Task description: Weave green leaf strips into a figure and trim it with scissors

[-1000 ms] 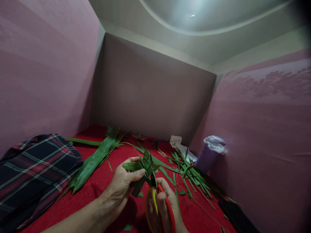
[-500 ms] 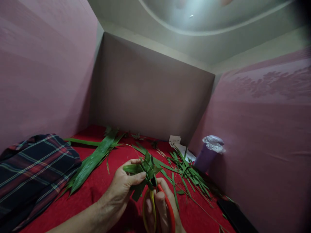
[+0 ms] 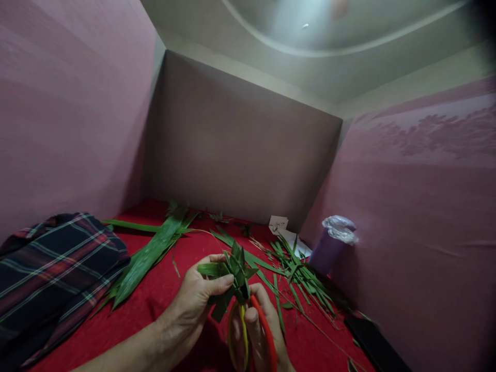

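Observation:
Between the thumb and fingers of my left hand [image 3: 191,299] is a folded green leaf piece [image 3: 237,264] with pointed tips and loose strip ends. My right hand [image 3: 279,338] grips a pair of scissors [image 3: 269,336] with one red and one yellow handle loop. Its thumb and fingers go through the loops. The scissors point up at the lower right side of the leaf piece, and their blades are mostly hidden by it.
A red cloth [image 3: 182,341] covers the surface. Long broad leaves [image 3: 149,261] and plaid fabric [image 3: 62,274] lie left. Cut leaf strips [image 3: 306,279], white paper [image 3: 292,242], a purple container [image 3: 329,250] topped with clear plastic and a dark flat object [image 3: 377,343] are right.
The red scissor handle has moved slightly left, a little closer to the yellow one. My left hand and the leaf piece stay almost in place.

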`<action>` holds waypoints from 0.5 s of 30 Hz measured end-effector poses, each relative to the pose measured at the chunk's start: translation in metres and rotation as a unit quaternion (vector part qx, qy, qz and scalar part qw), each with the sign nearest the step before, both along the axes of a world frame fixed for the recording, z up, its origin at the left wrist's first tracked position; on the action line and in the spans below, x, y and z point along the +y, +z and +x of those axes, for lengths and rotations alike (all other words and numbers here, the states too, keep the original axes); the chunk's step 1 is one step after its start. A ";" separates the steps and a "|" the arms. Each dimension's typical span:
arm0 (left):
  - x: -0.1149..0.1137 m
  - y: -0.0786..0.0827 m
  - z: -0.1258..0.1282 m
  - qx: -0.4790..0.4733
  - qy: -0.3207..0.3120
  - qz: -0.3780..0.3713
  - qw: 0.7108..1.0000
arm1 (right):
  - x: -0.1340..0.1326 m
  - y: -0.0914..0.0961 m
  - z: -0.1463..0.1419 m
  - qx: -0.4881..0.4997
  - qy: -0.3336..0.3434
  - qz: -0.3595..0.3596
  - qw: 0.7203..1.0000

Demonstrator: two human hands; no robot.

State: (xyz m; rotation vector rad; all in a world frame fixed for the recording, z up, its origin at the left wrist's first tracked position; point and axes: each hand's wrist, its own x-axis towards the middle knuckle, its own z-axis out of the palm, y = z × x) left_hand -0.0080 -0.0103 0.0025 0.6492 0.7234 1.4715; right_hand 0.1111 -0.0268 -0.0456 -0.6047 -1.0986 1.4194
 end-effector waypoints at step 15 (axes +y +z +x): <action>0.001 -0.001 -0.001 0.000 -0.010 -0.001 1.000 | -0.004 0.004 0.001 -0.015 -0.056 -0.035 0.998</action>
